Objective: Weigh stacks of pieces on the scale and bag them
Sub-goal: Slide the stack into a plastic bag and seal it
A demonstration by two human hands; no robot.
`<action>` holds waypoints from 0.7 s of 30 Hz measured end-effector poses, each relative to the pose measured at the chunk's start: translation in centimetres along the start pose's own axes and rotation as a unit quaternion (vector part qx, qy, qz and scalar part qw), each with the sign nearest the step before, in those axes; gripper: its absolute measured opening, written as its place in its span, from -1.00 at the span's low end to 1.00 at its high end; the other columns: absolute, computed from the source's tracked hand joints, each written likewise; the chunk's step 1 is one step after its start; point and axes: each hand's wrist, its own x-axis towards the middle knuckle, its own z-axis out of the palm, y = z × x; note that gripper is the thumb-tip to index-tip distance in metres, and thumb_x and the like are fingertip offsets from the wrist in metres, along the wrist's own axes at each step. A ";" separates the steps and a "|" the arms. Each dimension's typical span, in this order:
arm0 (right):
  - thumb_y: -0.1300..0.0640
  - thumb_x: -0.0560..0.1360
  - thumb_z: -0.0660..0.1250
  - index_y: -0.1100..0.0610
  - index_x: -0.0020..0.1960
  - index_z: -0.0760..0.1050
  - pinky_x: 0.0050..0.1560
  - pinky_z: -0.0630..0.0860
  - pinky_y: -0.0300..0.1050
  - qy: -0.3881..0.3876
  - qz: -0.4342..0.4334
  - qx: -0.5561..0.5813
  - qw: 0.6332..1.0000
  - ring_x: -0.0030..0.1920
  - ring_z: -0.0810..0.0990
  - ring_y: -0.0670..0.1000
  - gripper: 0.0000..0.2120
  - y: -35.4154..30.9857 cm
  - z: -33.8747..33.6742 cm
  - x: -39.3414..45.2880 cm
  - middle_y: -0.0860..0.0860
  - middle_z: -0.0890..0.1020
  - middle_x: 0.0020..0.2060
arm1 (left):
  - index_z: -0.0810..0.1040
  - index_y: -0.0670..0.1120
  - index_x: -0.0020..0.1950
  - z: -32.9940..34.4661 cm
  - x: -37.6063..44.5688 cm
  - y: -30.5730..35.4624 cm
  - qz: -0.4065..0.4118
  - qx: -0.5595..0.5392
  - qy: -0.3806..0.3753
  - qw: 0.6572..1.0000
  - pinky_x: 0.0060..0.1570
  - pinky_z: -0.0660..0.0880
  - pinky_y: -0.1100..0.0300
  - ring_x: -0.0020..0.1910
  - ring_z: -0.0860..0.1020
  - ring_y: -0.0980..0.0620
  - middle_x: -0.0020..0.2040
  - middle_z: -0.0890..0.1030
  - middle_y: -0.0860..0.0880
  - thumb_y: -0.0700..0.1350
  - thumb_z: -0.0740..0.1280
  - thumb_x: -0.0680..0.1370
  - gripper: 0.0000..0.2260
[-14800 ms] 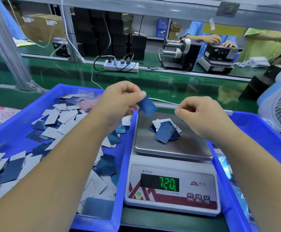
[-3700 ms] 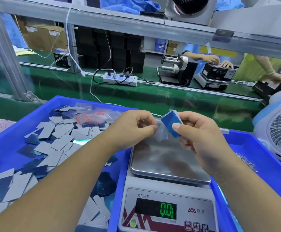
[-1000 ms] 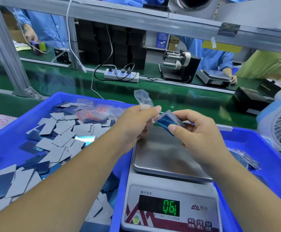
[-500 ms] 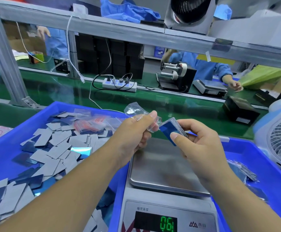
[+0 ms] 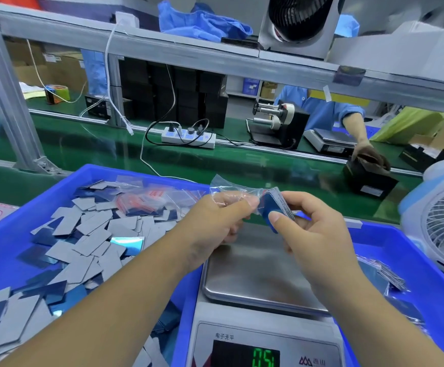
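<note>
My right hand (image 5: 313, 234) is pinching the stack of pieces (image 5: 275, 205) above the scale (image 5: 258, 276), feeding its edge toward the small clear bag (image 5: 231, 189) my left hand (image 5: 215, 221) is gripping. If the mouth is folding shut, I'm risking the stack fanning out and spilling pieces onto the pan.

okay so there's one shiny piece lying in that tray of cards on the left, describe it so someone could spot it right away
Start at the blue tray left of the scale, filled with loose pieces. Look toward its middle, near the left forearm. The mirrored piece lies flat there, reflecting bright cyan and white, while the pieces around it are matte grey or dark blue.
</note>
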 end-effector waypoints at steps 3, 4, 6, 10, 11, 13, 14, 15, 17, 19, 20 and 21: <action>0.30 0.51 0.37 -0.03 -0.07 0.66 -0.52 0.31 -0.26 -0.015 0.079 0.096 0.992 -0.52 0.35 -0.05 -0.76 -0.2 0.1 0.1 -0.11 0.61 -0.34 | 0.71 0.01 -0.20 -0.1 -0.2 0.1 0.002 0.005 -0.021 1.000 -0.37 0.06 0.16 -0.38 0.12 0.04 -0.36 0.18 0.03 0.02 0.45 0.45 -0.89; 0.30 0.52 0.37 -0.04 -0.07 0.67 -0.52 0.30 -0.26 -0.015 0.091 0.112 0.989 -0.51 0.33 -0.03 -0.75 -0.2 0.1 0.1 -0.08 0.61 -0.32 | 0.70 0.01 -0.20 -0.1 -0.2 0.2 0.002 -0.002 -0.027 1.000 -0.37 0.06 0.16 -0.36 0.10 0.02 -0.33 0.16 0.00 0.02 0.47 0.44 -0.90; 0.31 0.51 0.37 -0.03 -0.07 0.66 -0.52 0.30 -0.25 -0.014 0.095 0.115 0.989 -0.51 0.33 -0.03 -0.75 -0.3 0.1 0.1 -0.05 0.63 -0.30 | 0.67 0.01 -0.22 -0.1 -0.3 0.2 0.003 -0.018 -0.038 0.999 -0.38 0.08 0.18 -0.34 0.10 0.00 -0.31 0.16 -0.02 0.03 0.50 0.41 -0.89; 0.29 0.45 0.43 -0.03 -0.08 0.59 -0.54 0.31 -0.26 -0.048 0.096 0.102 0.989 -0.53 0.40 -0.08 -0.78 -0.4 0.2 0.0 -0.02 0.66 -0.27 | 0.70 -0.03 -0.18 -0.2 0.0 0.0 0.012 -0.032 -0.031 0.999 -0.48 0.20 0.31 -0.45 0.22 0.10 -0.40 0.31 0.04 -0.03 0.45 0.45 -0.90; 0.27 0.42 0.44 -0.03 -0.11 0.57 -0.54 0.31 -0.26 -0.057 0.098 0.102 0.988 -0.53 0.40 -0.08 -0.79 -0.4 0.1 0.0 -0.02 0.66 -0.28 | 0.69 -0.04 -0.19 -0.3 0.1 0.0 0.014 -0.027 -0.028 0.999 -0.48 0.22 0.32 -0.46 0.25 0.11 -0.41 0.35 0.06 -0.02 0.47 0.43 -0.90; 0.24 0.38 0.45 -0.02 -0.15 0.56 -0.54 0.31 -0.25 -0.072 0.102 0.094 0.988 -0.53 0.39 -0.07 -0.82 -0.5 -0.1 0.1 -0.02 0.64 -0.31 | 0.68 -0.03 -0.21 -0.5 0.1 -0.1 0.020 -0.016 -0.025 0.999 -0.47 0.23 0.31 -0.47 0.29 0.13 -0.41 0.41 0.07 0.02 0.54 0.34 -0.84; 0.22 0.35 0.45 0.01 -0.15 0.56 -0.54 0.31 -0.25 -0.076 0.102 0.091 0.988 -0.53 0.39 -0.06 -0.84 -0.5 -0.2 0.1 -0.02 0.64 -0.32 | 0.70 -0.01 -0.21 -0.6 0.1 -0.1 0.023 -0.011 -0.025 0.999 -0.46 0.24 0.30 -0.46 0.30 0.13 -0.41 0.43 0.08 0.04 0.55 0.29 -0.82; 0.20 0.32 0.45 0.03 -0.14 0.56 -0.54 0.31 -0.25 -0.077 0.103 0.090 0.988 -0.53 0.39 -0.06 -0.85 -0.6 -0.3 0.2 -0.01 0.63 -0.33 | 0.71 0.00 -0.20 -0.7 0.1 -0.2 0.027 -0.007 -0.027 0.999 -0.45 0.25 0.30 -0.46 0.31 0.13 -0.41 0.44 0.08 0.05 0.56 0.27 -0.81; 0.18 0.28 0.43 0.09 -0.12 0.56 -0.55 0.30 -0.23 -0.079 0.100 0.088 0.988 -0.53 0.38 -0.04 -0.82 -0.6 -0.5 0.2 0.00 0.62 -0.37 | 0.71 0.01 -0.18 -0.7 0.0 -0.2 0.033 -0.010 -0.039 0.999 -0.43 0.25 0.29 -0.45 0.32 0.12 -0.38 0.45 0.07 0.02 0.56 0.27 -0.81; 0.18 0.28 0.42 0.10 -0.14 0.57 -0.54 0.30 -0.23 -0.088 0.095 0.090 0.988 -0.53 0.37 -0.03 -0.84 -0.7 -0.5 0.2 -0.01 0.60 -0.40 | 0.70 0.01 -0.17 -0.7 0.0 -0.1 0.030 -0.024 -0.044 0.998 -0.43 0.26 0.29 -0.45 0.32 0.13 -0.34 0.49 0.04 -0.04 0.57 0.28 -0.83; 0.19 0.29 0.42 0.09 -0.15 0.58 -0.54 0.30 -0.22 -0.094 0.092 0.092 0.987 -0.52 0.37 -0.03 -0.86 -0.7 -0.5 0.1 -0.01 0.60 -0.41 | 0.70 0.02 -0.19 -0.7 -0.1 -0.1 0.029 -0.031 -0.044 0.998 -0.44 0.26 0.30 -0.46 0.32 0.13 -0.34 0.50 0.04 -0.09 0.57 0.30 -0.86; 0.19 0.29 0.42 0.07 -0.16 0.59 -0.54 0.30 -0.22 -0.099 0.089 0.093 0.987 -0.52 0.37 -0.04 -0.87 -0.7 -0.4 0.1 -0.01 0.61 -0.40 | 0.69 0.03 -0.20 -0.6 -0.1 -0.1 0.028 -0.034 -0.043 0.998 -0.44 0.26 0.30 -0.47 0.32 0.14 -0.34 0.50 0.04 -0.13 0.55 0.32 -0.88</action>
